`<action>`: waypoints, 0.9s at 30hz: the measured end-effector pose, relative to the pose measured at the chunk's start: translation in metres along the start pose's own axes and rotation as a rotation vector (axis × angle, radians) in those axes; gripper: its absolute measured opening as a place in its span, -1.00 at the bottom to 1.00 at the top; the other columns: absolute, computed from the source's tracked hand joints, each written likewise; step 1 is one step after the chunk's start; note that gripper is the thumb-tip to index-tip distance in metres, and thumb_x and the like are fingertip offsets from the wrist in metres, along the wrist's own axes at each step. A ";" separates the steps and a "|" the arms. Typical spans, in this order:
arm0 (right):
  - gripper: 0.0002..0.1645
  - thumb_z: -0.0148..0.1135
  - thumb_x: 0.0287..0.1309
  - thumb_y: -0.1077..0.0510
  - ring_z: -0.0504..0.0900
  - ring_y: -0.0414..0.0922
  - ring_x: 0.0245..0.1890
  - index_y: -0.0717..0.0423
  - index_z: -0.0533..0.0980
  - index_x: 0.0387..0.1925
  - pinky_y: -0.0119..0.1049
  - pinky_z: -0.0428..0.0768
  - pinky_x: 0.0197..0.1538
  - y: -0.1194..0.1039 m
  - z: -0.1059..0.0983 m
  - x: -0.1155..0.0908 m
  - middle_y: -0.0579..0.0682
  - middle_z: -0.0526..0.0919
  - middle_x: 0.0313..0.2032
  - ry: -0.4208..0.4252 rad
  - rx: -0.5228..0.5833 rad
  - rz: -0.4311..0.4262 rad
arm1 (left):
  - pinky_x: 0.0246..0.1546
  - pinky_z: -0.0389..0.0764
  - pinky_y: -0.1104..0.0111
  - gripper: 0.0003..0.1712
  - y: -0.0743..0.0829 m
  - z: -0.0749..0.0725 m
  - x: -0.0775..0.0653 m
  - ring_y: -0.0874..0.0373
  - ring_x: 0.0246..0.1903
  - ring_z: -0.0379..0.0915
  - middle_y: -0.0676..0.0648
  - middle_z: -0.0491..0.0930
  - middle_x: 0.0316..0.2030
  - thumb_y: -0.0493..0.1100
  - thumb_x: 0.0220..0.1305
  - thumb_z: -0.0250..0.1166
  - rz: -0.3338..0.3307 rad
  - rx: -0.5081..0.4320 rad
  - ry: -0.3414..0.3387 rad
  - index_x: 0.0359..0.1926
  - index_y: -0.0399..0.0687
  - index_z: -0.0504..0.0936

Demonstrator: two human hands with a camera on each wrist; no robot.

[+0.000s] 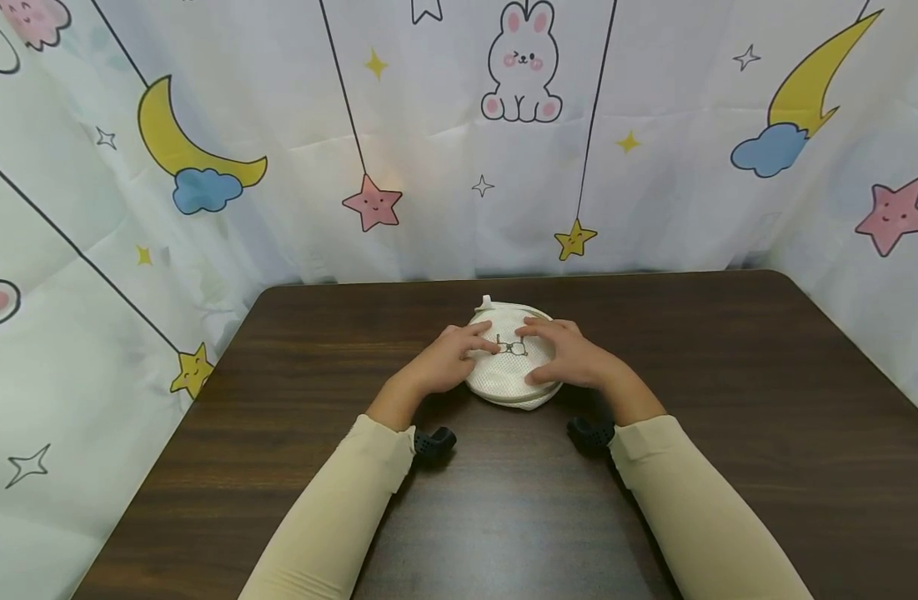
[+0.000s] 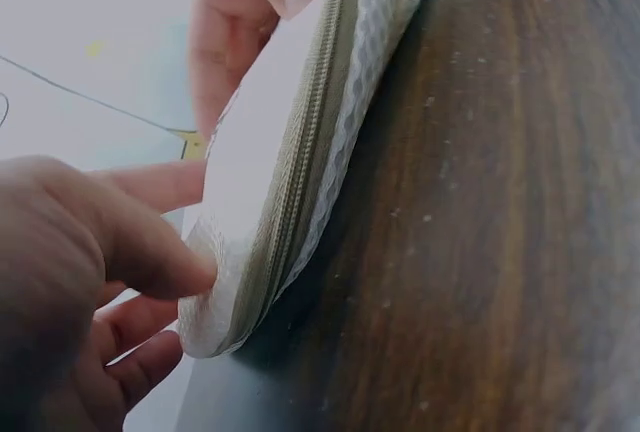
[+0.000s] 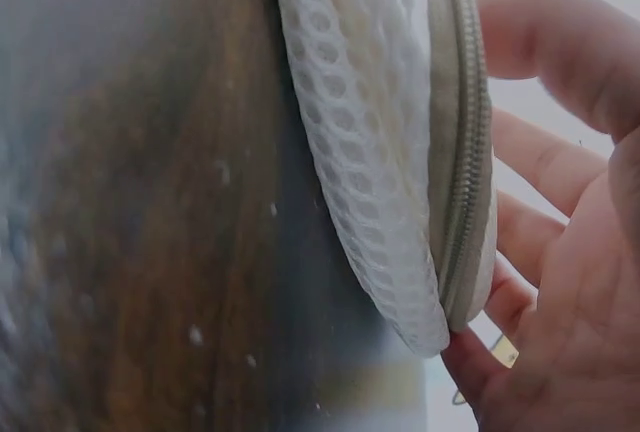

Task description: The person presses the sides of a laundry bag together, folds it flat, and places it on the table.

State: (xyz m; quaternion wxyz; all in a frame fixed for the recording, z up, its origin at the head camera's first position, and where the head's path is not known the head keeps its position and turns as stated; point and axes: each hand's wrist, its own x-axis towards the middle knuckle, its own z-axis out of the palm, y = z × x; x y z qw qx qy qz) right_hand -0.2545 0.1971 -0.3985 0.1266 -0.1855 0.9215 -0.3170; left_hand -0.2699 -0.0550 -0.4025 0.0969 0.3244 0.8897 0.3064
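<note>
A round, off-white mesh laundry bag [image 1: 496,377] with a thin black line drawing on its top lies near the table's far edge. A beige zipper [image 2: 300,142] runs round its side, above coarse white mesh [image 3: 345,142]. From the left, my left hand [image 1: 453,357] rests on the bag, fingers spread over the top and thumb tip against the cover near the rim. On the other side my right hand [image 1: 567,354] touches the top with loosely bent, spread fingers, and its little finger reaches the rim in the right wrist view.
The dark brown wooden table [image 1: 338,333] spreads round the bag on all sides. Behind and beside it hangs a white curtain [image 1: 443,242] printed with moons, stars and a rabbit. A black wrist device [image 1: 434,442] sits at the left cuff, another [image 1: 589,435] at the right.
</note>
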 end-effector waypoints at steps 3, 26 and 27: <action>-0.10 0.48 0.01 0.02 -0.13 0.23 0.47 -0.01 0.34 0.40 0.32 0.10 0.35 -0.002 -0.002 -0.001 0.06 0.05 0.53 0.003 -0.018 -0.009 | 0.35 0.28 0.06 -0.44 0.002 0.001 0.001 -0.17 0.36 0.15 -0.07 0.21 0.47 -0.49 0.27 0.04 0.005 0.058 0.024 0.16 0.04 0.65; -0.25 0.18 0.29 -0.20 -0.10 0.26 0.50 0.07 0.35 0.39 0.34 -0.02 0.40 -0.002 -0.015 -0.007 0.14 0.11 0.51 0.164 -0.041 -0.065 | 0.37 0.26 0.05 -0.57 0.010 0.002 0.003 -0.13 0.33 0.25 -0.11 0.44 0.32 -0.39 0.28 0.04 0.028 0.186 0.215 0.04 0.01 0.68; -0.24 0.17 0.30 -0.21 -0.11 0.25 0.51 0.07 0.34 0.39 0.34 -0.03 0.41 -0.002 -0.015 -0.007 0.14 0.11 0.51 0.185 -0.047 -0.059 | 0.36 0.27 0.05 -0.57 0.009 0.001 0.002 -0.13 0.32 0.27 -0.11 0.46 0.31 -0.39 0.27 0.05 0.029 0.180 0.241 0.04 -0.01 0.68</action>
